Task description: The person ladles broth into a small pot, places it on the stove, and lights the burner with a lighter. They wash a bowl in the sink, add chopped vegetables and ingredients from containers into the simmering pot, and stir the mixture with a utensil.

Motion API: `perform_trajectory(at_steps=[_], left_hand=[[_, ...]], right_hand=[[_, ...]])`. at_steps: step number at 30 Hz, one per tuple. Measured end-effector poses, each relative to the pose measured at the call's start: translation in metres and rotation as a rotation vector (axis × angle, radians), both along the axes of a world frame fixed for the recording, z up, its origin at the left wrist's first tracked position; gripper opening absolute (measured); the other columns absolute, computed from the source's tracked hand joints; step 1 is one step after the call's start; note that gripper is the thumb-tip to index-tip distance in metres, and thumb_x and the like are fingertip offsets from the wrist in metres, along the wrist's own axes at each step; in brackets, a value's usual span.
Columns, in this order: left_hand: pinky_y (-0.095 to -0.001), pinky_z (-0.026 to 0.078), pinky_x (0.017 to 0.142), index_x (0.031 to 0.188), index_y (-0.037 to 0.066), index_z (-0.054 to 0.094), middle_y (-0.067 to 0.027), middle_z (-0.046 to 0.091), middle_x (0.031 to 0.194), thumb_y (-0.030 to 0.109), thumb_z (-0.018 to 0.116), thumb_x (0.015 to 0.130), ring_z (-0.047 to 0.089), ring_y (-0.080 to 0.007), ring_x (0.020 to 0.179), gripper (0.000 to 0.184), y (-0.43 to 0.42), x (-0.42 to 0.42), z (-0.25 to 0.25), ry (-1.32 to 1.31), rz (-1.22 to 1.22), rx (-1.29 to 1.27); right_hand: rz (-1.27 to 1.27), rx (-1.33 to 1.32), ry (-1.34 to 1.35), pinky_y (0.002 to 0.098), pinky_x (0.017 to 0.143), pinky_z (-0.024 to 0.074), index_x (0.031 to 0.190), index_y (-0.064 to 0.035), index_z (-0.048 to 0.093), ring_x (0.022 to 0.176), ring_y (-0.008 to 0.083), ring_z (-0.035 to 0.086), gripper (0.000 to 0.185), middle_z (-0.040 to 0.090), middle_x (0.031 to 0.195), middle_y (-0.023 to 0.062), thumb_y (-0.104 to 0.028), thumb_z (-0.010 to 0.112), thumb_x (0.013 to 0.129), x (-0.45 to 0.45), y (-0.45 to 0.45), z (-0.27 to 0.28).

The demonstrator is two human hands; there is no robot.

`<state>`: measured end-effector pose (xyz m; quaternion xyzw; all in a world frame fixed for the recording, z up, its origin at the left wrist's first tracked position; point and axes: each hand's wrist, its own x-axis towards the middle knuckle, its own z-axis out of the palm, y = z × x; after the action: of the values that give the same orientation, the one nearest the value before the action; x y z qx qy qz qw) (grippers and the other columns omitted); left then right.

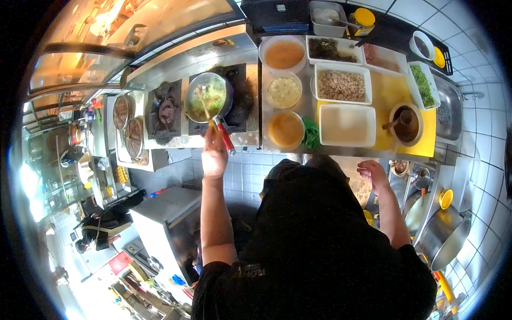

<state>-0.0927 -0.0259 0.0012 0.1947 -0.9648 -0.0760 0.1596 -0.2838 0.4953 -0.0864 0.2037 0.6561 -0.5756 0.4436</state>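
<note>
A pan [209, 97] with green and yellowish food in it sits on the stove, its red handle [226, 140] pointing toward me. My left hand [214, 154] is closed on a wooden spoon [204, 104], whose far end reaches into the pan. Beside that hand, the red handle looks unheld. Over to the right, my right hand [373, 175] hangs just off the counter's front edge, fingers apart and slightly curled, holding nothing. The nearest thing to it is a white tray of beige liquid [348, 126] on the counter.
Several containers of food stand on the counter, with a brown bowl [406, 125] and a bunch of green leaves [310, 133] near its front. A sink [449, 114] is at the right. Another burner [166, 110] lies left of the pan. Another person [101, 228] is far left.
</note>
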Motion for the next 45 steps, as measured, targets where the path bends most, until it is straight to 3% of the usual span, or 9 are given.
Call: perform_trajectory(at_steps=[11,18,22,26,28,30,32,37,45], left_hand=[[-0.0442,0.053,0.094,0.12,-0.001,0.065,-0.0289,0.057,0.127,0.016,0.073,0.086,0.062,-0.0432,0.11,0.039,0.023,-0.012,0.029,0.125,-0.148,-0.146],[-0.0481,0.05,0.071,0.083,0.001,0.058,-0.0192,0.063,0.084,0.019,0.066,0.089,0.061,-0.0405,0.084,0.021,0.042,-0.13,-0.042,0.153,0.058,0.41],[-0.0485,0.054,0.08,0.091,-0.004,0.071,-0.0274,0.07,0.093,0.03,0.068,0.086,0.069,-0.0425,0.092,0.034,0.034,-0.179,-0.049,-0.225,0.341,0.783],[-0.047,0.057,0.07,0.085,0.002,0.075,-0.0211,0.072,0.082,0.029,0.065,0.085,0.073,-0.0357,0.078,0.029,-0.024,-0.202,-0.171,-0.243,0.195,0.55],[-0.0469,0.057,0.068,0.084,0.002,0.075,-0.021,0.072,0.08,0.03,0.064,0.084,0.073,-0.0348,0.073,0.031,-0.036,-0.206,-0.159,-0.582,-0.271,-0.251],[-0.0474,0.056,0.066,0.082,0.001,0.074,-0.0224,0.072,0.082,0.031,0.062,0.085,0.072,-0.0366,0.072,0.032,-0.062,-0.203,-0.179,-0.524,-0.268,-0.024],[-0.0484,0.054,0.065,0.079,0.0,0.073,-0.0225,0.072,0.081,0.033,0.062,0.086,0.071,-0.0368,0.072,0.036,-0.041,-0.186,-0.145,-0.183,0.146,0.787],[-0.0531,0.052,0.068,0.084,-0.006,0.071,-0.0249,0.07,0.081,0.034,0.06,0.087,0.069,-0.0423,0.076,0.041,-0.038,-0.175,-0.094,-0.225,-0.033,0.109],[-0.047,0.055,0.061,0.082,-0.003,0.071,-0.0188,0.073,0.079,0.02,0.06,0.093,0.069,-0.0338,0.068,0.028,0.029,-0.166,0.006,-0.066,0.106,0.525]], right_hand=[[-0.062,0.129,0.019,0.035,0.09,0.0526,0.11,-0.0023,0.063,0.095,0.0224,0.068,0.026,0.071,0.105,0.0115,-0.024,0.059,0.097,0.078,0.014,0.023],[-0.23,0.143,-0.007,0.036,0.091,0.0541,0.111,-0.0026,0.061,0.098,0.0226,0.069,0.026,0.069,0.107,0.0109,-0.024,0.062,0.096,0.14,0.032,0.032],[-0.343,0.143,0.033,0.0344,0.088,0.0548,0.113,-0.0028,0.062,0.096,0.0215,0.069,0.027,0.069,0.107,0.0097,-0.024,0.062,0.096,0.18,0.057,0.037],[-0.486,0.127,0.063,0.0327,0.083,0.0558,0.112,-0.0042,0.063,0.094,0.0201,0.07,0.026,0.07,0.103,0.0074,-0.023,0.061,0.095,0.216,0.069,0.049],[-0.575,0.07,0.068,0.0325,0.083,0.0562,0.111,-0.0046,0.063,0.094,0.0203,0.07,0.025,0.07,0.101,0.0073,-0.023,0.061,0.095,0.232,0.081,0.037],[-0.595,0.032,0.159,0.0339,0.082,0.0569,0.109,-0.0043,0.065,0.093,0.0211,0.07,0.022,0.072,0.104,0.0102,-0.022,0.061,0.096,0.237,0.075,0.039],[-0.515,0.037,0.093,0.0321,0.089,0.0544,0.115,0.0013,0.066,0.097,0.0199,0.068,0.031,0.071,0.109,0.0129,-0.024,0.058,0.099,0.227,0.076,0.041],[-0.439,0.082,0.149,0.0316,0.091,0.0529,0.114,0.0012,0.066,0.098,0.0191,0.068,0.031,0.07,0.109,0.0118,-0.025,0.061,0.098,0.188,0.074,0.05],[-0.305,0.031,0.116,0.0337,0.097,0.0504,0.115,0.0013,0.065,0.103,0.0212,0.067,0.033,0.069,0.109,0.0108,-0.026,0.063,0.098,0.103,0.131,0.057]])
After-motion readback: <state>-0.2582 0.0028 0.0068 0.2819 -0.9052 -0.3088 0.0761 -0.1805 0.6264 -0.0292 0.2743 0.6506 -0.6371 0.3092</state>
